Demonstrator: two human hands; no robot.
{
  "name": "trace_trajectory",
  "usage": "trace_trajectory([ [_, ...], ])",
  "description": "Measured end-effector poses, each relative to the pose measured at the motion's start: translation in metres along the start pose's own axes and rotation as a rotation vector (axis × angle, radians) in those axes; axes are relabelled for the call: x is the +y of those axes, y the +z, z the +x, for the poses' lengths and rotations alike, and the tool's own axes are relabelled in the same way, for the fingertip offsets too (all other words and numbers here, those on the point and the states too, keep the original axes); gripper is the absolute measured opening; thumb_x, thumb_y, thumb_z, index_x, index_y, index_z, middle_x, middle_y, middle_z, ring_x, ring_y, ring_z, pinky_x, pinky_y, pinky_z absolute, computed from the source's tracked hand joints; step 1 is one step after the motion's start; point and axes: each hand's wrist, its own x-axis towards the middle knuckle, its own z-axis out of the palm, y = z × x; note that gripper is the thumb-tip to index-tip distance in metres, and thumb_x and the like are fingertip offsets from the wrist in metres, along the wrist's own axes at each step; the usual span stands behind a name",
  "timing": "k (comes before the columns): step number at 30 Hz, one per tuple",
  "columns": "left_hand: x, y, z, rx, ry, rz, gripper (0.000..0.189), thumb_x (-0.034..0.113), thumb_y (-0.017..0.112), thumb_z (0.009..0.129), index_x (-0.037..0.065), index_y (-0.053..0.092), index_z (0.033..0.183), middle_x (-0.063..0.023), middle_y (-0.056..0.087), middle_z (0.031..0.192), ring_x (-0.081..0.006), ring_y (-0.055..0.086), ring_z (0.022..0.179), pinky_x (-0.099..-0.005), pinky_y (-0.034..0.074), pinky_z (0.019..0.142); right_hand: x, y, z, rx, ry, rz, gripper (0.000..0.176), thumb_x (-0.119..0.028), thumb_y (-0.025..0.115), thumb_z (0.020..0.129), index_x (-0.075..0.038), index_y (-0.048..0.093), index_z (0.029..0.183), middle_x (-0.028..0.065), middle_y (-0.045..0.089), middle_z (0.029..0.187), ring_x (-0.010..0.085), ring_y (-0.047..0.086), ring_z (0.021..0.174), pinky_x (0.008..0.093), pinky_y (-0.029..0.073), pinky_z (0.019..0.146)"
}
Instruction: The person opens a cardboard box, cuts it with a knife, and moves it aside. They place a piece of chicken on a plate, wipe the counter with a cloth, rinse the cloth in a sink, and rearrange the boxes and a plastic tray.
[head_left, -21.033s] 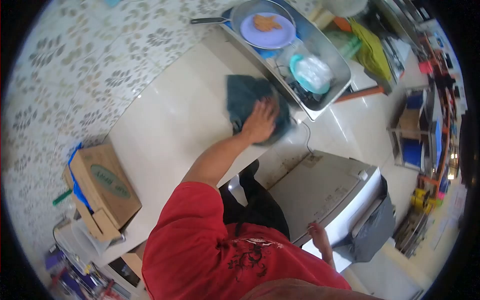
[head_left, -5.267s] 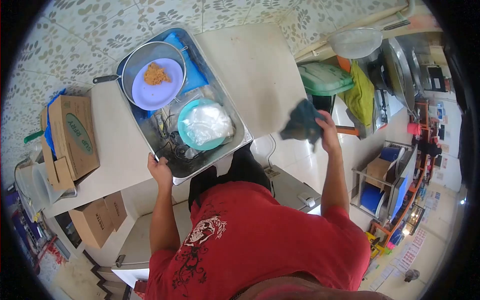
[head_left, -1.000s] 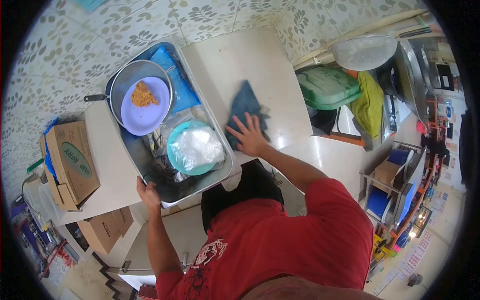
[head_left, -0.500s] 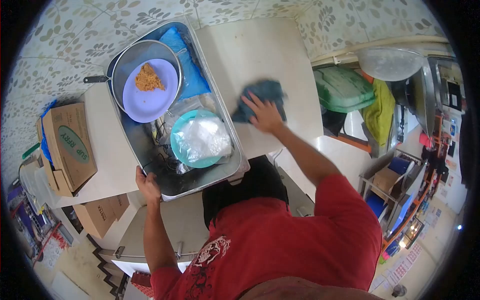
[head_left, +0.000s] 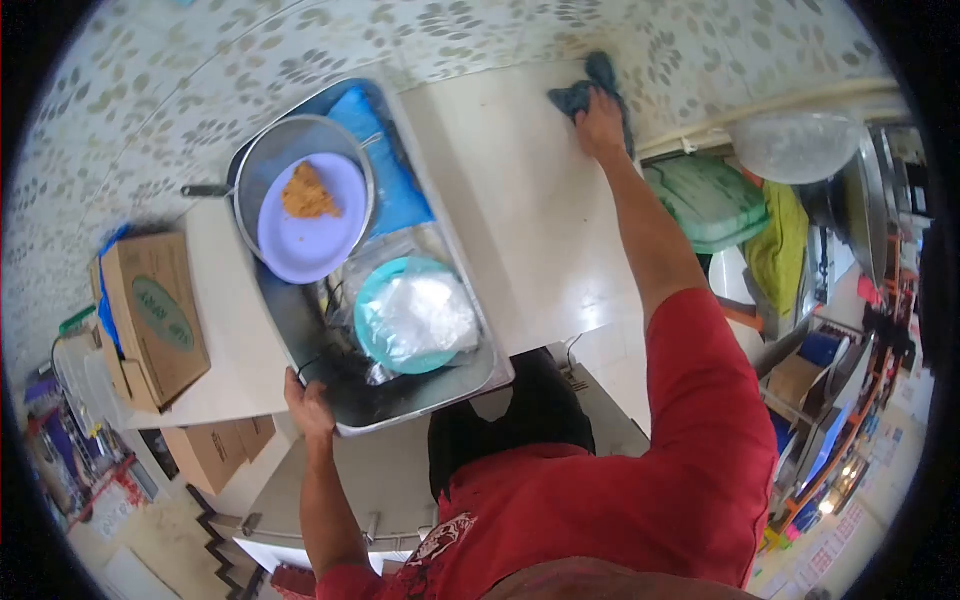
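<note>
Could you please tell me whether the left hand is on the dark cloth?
No, the right hand is on the dark cloth, while the left hand touches the metal tray.

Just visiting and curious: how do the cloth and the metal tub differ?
The cloth is dark and crumpled; the tub is grey and straight-sided. The cloth is small; the tub is far larger and holds several things. Each has a hand on it: right hand on cloth, left hand on tub.
</note>
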Motion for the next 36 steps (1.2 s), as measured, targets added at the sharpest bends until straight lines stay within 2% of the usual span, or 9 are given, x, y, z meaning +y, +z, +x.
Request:
trace_trajectory([
  [2,0.002,-0.005,-0.008,0.023,-0.019,-0.024,0.020,-0.001,0.047,0.075,-0.002,0.053,0.095,-0.0044,0.058,0.085,-0.0130,0.051,0.075,-0.0269,0.043,0.066,-0.043,-0.003,-0.013,-0.105,0.002,-0.163,0.058,-0.022,0.061,0.090,-0.005,0.053,0.144,0.0161,0.047,0.154,0.0384,0.038,0.146,0.0509,0.021,0.126],
  [8,0.012,0.005,-0.004,0.027,0.030,0.043,0.020,-0.002,0.047,0.075,0.000,0.055,0.094,-0.0024,0.057,0.081,-0.0115,0.050,0.074,-0.0258,0.042,0.064,-0.194,0.026,-0.023,-0.329,-1.045,0.426,0.060,-0.013,0.072,0.077,-0.005,0.060,0.135,0.0160,0.056,0.144,0.0361,0.045,0.141,0.0496,0.030,0.122],
  [15,-0.004,0.001,-0.003,0.019,-0.003,0.017,0.020,0.000,0.046,0.076,0.002,0.054,0.094,-0.0018,0.056,0.080,-0.0091,0.048,0.070,-0.0253,0.040,0.061,-0.035,0.039,0.046,0.089,-0.301,0.253,0.049,-0.021,0.068,0.088,0.001,0.061,0.132,0.0209,0.059,0.141,0.0383,0.050,0.135,0.0461,0.038,0.116],
  [20,0.013,0.005,-0.005,-0.005,0.025,0.042,0.019,0.002,0.047,0.077,0.002,0.053,0.096,-0.0031,0.056,0.081,-0.0097,0.048,0.070,-0.0252,0.040,0.062,0.002,0.004,0.050,-0.069,0.042,-0.011,0.046,-0.023,0.056,0.092,0.004,0.059,0.129,0.0256,0.059,0.135,0.0434,0.055,0.125,0.0524,0.041,0.111],
  [25,0.013,0.012,0.011,-0.123,0.129,0.034,0.026,0.002,0.050,0.078,-0.002,0.057,0.102,-0.0061,0.059,0.081,-0.0137,0.053,0.073,-0.0313,0.046,0.065,0.059,-0.050,-0.180,0.036,-0.182,-0.066,0.054,-0.016,0.066,0.087,0.003,0.053,0.136,0.0252,0.053,0.144,0.0467,0.047,0.134,0.0531,0.037,0.114],
  [29,0.001,0.077,0.010,-0.182,0.136,-0.005,0.025,0.001,0.052,0.078,-0.002,0.056,0.102,-0.0137,0.060,0.074,-0.0186,0.056,0.066,-0.0390,0.047,0.061,0.138,-0.148,-0.404,-0.103,0.297,0.130,0.040,-0.029,0.053,0.100,-0.008,0.061,0.133,0.0258,0.058,0.135,0.0446,0.060,0.115,0.0548,0.050,0.094],
  [30,-0.007,0.099,0.006,-0.190,0.144,-0.035,0.024,0.001,0.053,0.078,-0.002,0.056,0.102,-0.0151,0.059,0.071,-0.0208,0.056,0.063,-0.0405,0.047,0.059,0.171,-0.168,-0.454,-0.408,0.617,-0.176,0.036,-0.034,0.046,0.104,-0.008,0.068,0.117,0.0230,0.068,0.121,0.0429,0.066,0.105,0.0529,0.054,0.087],
  [32,0.031,0.132,-0.020,-0.167,0.196,-0.002,0.021,0.000,0.054,0.078,-0.002,0.055,0.099,-0.0172,0.059,0.073,-0.0248,0.057,0.064,-0.0420,0.047,0.062,0.200,-0.204,-0.526,-0.202,0.991,0.105,0.032,-0.029,0.051,0.102,-0.006,0.074,0.101,0.0217,0.075,0.101,0.0435,0.069,0.101,0.0510,0.053,0.088],
  [36,0.044,0.202,-0.048,-0.280,0.222,-0.130,0.021,-0.005,0.054,0.079,-0.003,0.055,0.100,-0.0167,0.062,0.082,-0.0259,0.061,0.074,-0.0396,0.049,0.070,0.174,-0.257,-0.541,0.182,1.153,-0.140,0.035,-0.015,0.054,0.097,0.003,0.067,0.124,0.0212,0.073,0.115,0.0366,0.069,0.108,0.0470,0.052,0.095],
])
